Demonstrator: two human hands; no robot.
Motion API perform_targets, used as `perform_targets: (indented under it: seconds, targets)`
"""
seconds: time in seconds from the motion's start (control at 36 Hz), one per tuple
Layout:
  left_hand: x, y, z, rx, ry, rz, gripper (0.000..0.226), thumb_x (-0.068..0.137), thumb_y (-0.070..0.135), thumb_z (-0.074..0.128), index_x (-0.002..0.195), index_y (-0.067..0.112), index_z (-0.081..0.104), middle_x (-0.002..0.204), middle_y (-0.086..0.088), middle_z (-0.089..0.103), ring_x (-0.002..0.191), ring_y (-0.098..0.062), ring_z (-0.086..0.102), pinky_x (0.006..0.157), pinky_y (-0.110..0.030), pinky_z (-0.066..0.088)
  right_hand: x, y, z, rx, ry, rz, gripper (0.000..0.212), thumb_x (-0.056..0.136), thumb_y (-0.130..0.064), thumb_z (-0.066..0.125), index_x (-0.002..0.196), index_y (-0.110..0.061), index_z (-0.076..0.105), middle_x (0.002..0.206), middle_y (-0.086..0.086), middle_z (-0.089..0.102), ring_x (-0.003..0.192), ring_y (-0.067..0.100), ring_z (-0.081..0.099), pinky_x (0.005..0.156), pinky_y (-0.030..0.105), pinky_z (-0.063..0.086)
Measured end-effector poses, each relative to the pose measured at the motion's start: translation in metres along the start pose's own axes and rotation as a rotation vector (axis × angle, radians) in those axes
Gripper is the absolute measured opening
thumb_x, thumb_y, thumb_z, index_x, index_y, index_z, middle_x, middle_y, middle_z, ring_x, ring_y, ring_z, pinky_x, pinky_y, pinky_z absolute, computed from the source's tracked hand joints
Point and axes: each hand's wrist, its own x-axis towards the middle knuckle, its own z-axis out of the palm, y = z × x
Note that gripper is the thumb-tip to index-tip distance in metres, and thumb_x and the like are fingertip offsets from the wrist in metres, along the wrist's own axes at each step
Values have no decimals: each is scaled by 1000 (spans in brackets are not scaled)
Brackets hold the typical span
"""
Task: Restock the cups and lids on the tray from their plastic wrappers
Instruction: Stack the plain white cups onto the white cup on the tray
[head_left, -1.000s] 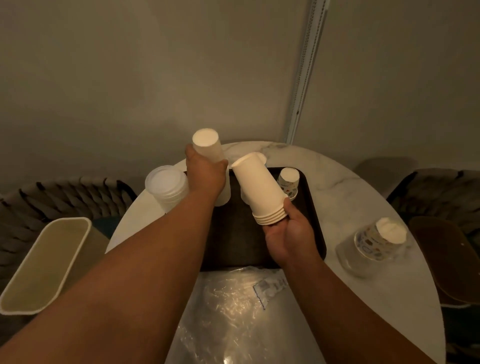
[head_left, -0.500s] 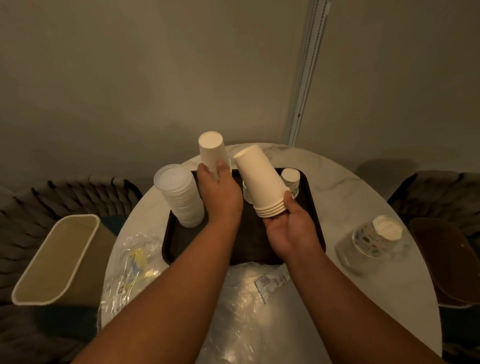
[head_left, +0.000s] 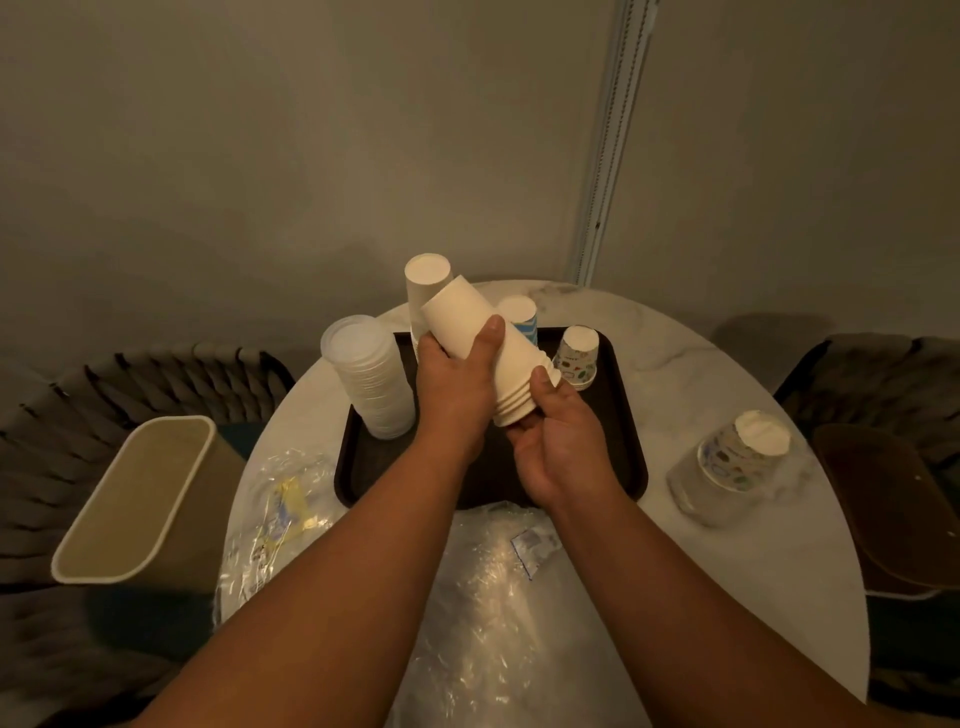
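A tilted stack of white paper cups (head_left: 470, 332) hangs above the dark tray (head_left: 621, 457). My left hand (head_left: 454, 384) grips its upper part, thumb across the front. My right hand (head_left: 558, 441) holds the rim end from below. Behind stands an upside-down white cup stack (head_left: 423, 283) on the tray's far edge, with a blue-striped cup (head_left: 522, 317) beside it and a small patterned cup (head_left: 576, 358) to the right. A stack of clear lids (head_left: 369, 384) stands at the tray's left end.
Crumpled plastic wrappers (head_left: 498, 613) lie on the round marble table (head_left: 675, 364) near me and another wrapper (head_left: 275, 514) at the left. A wrapped sleeve of patterned cups (head_left: 732, 462) lies at the right. A beige bin (head_left: 135, 499) stands left; woven chairs (head_left: 67, 400) flank the table.
My left hand let go of the upright white stack and moved right onto the tilted stack in my right hand. The view shifted, showing more of the table.
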Motion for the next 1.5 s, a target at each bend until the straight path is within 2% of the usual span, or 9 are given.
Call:
perform_targets:
  seconds: [0.11, 0.22, 0.36, 0.5, 0.64, 1.0, 1.17, 1.33, 1.5]
  targets:
    - [2, 7, 3, -67, 96, -49, 74, 65, 56, 77, 119, 10, 54, 109, -8, 69, 96, -23, 70, 86, -48, 58, -2, 5, 3, -172, 33, -110, 26, 99, -8, 50, 124, -10, 57, 114, 8, 69, 102, 19, 68, 89, 32, 55]
    - [14, 17, 3, -109, 186, -83, 55, 83, 43, 74, 119, 8, 52, 108, -9, 67, 93, -22, 67, 80, -43, 59, -4, 10, -2, -308, 60, -205, 30, 97, -3, 52, 126, -11, 55, 122, 11, 66, 111, 23, 64, 98, 35, 51]
    - [36, 45, -4, 11, 186, 74, 57, 82, 48, 74, 119, 11, 50, 105, -1, 65, 95, -18, 66, 81, -36, 56, 5, 6, -13, -105, 153, -90, 22, 100, -8, 48, 120, -15, 55, 110, 5, 66, 100, 20, 65, 95, 40, 51]
    - [67, 90, -18, 215, 140, 370, 71, 80, 47, 75, 134, 18, 39, 123, 3, 58, 107, -12, 60, 90, -33, 52, 11, 1, -33, 79, 230, -22, 23, 101, -11, 47, 124, -13, 52, 108, 8, 65, 98, 23, 64, 83, 38, 52]
    - [96, 104, -16, 327, 89, 445, 73, 78, 35, 79, 136, 20, 37, 124, 5, 53, 107, -11, 57, 93, -32, 51, 20, -1, -34, 133, 240, 13, 25, 101, -13, 49, 126, -11, 51, 111, 11, 64, 99, 25, 64, 81, 39, 52]
    - [111, 38, 8, 462, 133, 309, 71, 77, 21, 80, 137, 14, 41, 128, -4, 55, 106, -15, 51, 87, -26, 40, 38, -6, -30, 204, 156, 68, 28, 100, -17, 48, 127, -11, 53, 117, 12, 66, 103, 26, 65, 84, 41, 52]
    - [112, -1, 12, 518, 163, 104, 71, 77, 16, 80, 134, 9, 37, 135, -10, 52, 124, -29, 51, 95, -34, 41, 40, -7, -35, 201, 174, 79, 40, 100, -19, 49, 138, -8, 48, 131, 15, 61, 105, 27, 64, 83, 41, 52]
    - [113, -19, 8, 548, 154, 9, 80, 76, 20, 83, 138, 10, 34, 141, -11, 50, 129, -33, 48, 106, -47, 42, 40, -10, -42, 209, 158, 66, 39, 99, -20, 49, 137, -8, 49, 117, 13, 67, 92, 24, 71, 72, 37, 60]
    - [97, -19, 8, 508, 146, -65, 95, 72, 21, 85, 145, 11, 24, 145, -12, 44, 133, -35, 43, 108, -50, 41, 40, -10, -43, 243, 152, 91, 42, 99, -21, 49, 139, -8, 48, 121, 14, 66, 103, 28, 67, 78, 41, 58]
